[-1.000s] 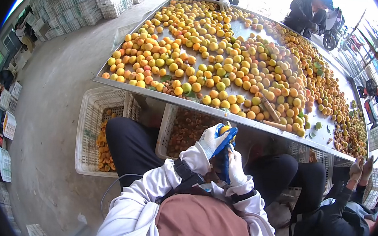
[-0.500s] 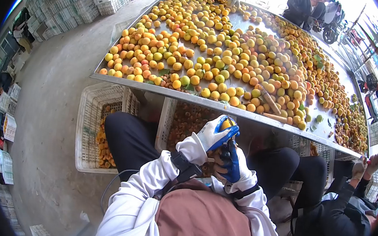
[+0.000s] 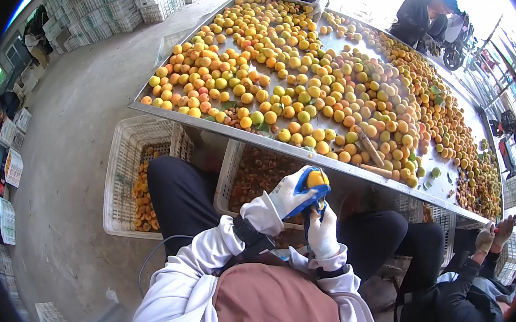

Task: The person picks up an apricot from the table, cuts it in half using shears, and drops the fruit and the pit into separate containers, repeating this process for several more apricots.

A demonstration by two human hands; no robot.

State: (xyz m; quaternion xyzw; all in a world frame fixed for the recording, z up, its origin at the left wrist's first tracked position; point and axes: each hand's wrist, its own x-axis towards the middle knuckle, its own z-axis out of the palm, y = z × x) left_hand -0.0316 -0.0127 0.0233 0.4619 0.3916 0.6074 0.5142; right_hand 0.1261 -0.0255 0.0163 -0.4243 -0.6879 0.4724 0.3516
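My left hand (image 3: 295, 192), in a white glove with a blue palm, is closed around a yellow apricot (image 3: 317, 179) in front of the table edge. Just below it, my gloved right hand (image 3: 324, 234) has its fingers curled up against the underside of the fruit. Whatever the right hand grips is hidden by the fingers. Beyond both hands, whole apricots (image 3: 258, 89) cover much of the metal table (image 3: 223, 131). Two wooden-looking sticks (image 3: 370, 148) lie among the fruit near the front rim.
A white crate (image 3: 119, 200) with cut apricot pieces stands by my left knee. Another crate (image 3: 230, 174) with brownish pieces is under the table. A co-worker (image 3: 456, 298) sits at my right, and others (image 3: 421, 18) are across the table. Stacked crates (image 3: 106, 0) stand at back left.
Both hands have dropped slightly in view and turned; more of the apricot now shows in my left hand. My right hand has rotated, showing its white back. The camera view has shifted a little.
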